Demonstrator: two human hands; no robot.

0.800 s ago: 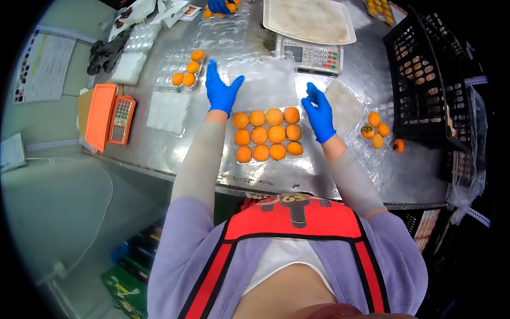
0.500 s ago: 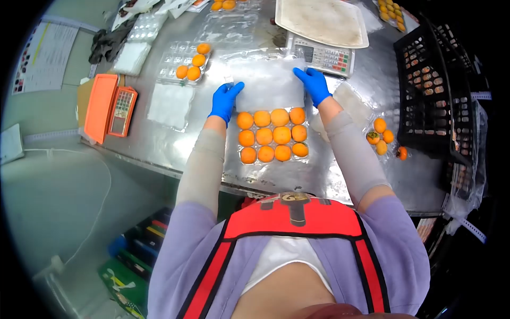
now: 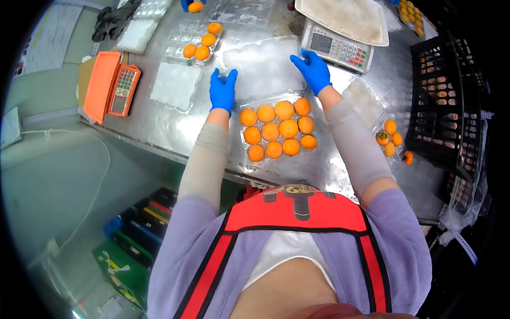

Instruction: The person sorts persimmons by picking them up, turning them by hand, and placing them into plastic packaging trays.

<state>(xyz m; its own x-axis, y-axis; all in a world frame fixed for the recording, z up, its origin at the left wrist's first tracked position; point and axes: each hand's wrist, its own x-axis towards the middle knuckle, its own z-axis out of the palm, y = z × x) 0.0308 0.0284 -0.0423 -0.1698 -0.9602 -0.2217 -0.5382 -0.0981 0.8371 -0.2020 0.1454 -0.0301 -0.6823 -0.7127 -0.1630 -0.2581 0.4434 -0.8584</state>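
Observation:
A clear plastic clamshell tray (image 3: 246,152) holds rows of orange persimmons (image 3: 288,128) on the metal table in front of me. Its lid (image 3: 264,68) is folded back away from me, with a whitish sheet-like surface showing across it. My left hand (image 3: 222,92), in a blue glove, is at the lid's left edge with thumb and forefinger spread. Gloved in blue too, my right hand (image 3: 312,72) is at the lid's right edge, thumb stretched over it and apart from the other fingers. Whether either hand presses on the plastic is hard to see.
A scale (image 3: 340,47) bearing a worn tray stands behind my right hand. Loose persimmons (image 3: 389,137) and a black crate (image 3: 441,101) are at right. A partly filled tray (image 3: 175,45), white pad (image 3: 175,86) and orange box (image 3: 102,87) lie left. Another person's gloved hand (image 3: 187,4) holds a persimmon.
My view has shifted, and the persimmon tray sits slightly turned. My left hand now points more upward beside the lid. At the far side, another person's gloved hand with a persimmon has appeared.

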